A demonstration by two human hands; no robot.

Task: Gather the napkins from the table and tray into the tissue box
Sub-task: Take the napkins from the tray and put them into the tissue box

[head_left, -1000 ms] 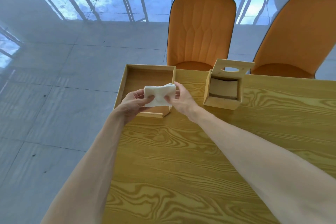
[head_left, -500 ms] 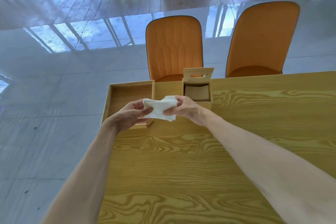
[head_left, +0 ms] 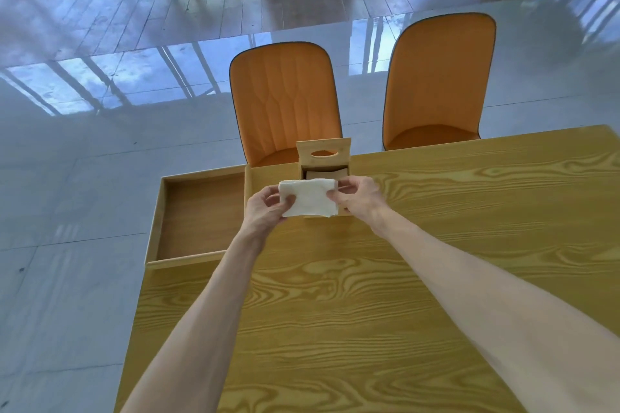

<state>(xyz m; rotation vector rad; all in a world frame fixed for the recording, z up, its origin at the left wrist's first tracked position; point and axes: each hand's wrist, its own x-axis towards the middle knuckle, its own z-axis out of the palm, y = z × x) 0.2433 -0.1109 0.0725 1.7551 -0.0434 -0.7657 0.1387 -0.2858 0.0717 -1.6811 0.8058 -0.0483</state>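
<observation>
The worktop [head_left: 369,295] filled the near field, its wood-grain surface bare of loose napkins in the visible area. Above it, both forearms extended forward. The left hand [head_left: 265,208] pinched the left edge of the napkins [head_left: 307,198], and the right hand [head_left: 360,196] pinched the right edge; both hands were closed on the stack, which was held flat and clear of the worktop. Compared with a second ago, the stack had moved from over the tray [head_left: 198,214] to a position directly in front of the box [head_left: 323,157], covering its lower front. Half a second ago it was crumpled between the hands; now it was spread and squared. Judged from this, collection was complete and the insertion step was in hand. The tray, at the left corner of the worktop, showed no napkins inside. The box stood just behind the stack with its slotted lid [head_left: 323,149] raised and its interior open toward the person; whether it already held napkins could not be told. Two chairs [head_left: 285,100] stood beyond the far edge. No brand, label or writing was legible on any item.
</observation>
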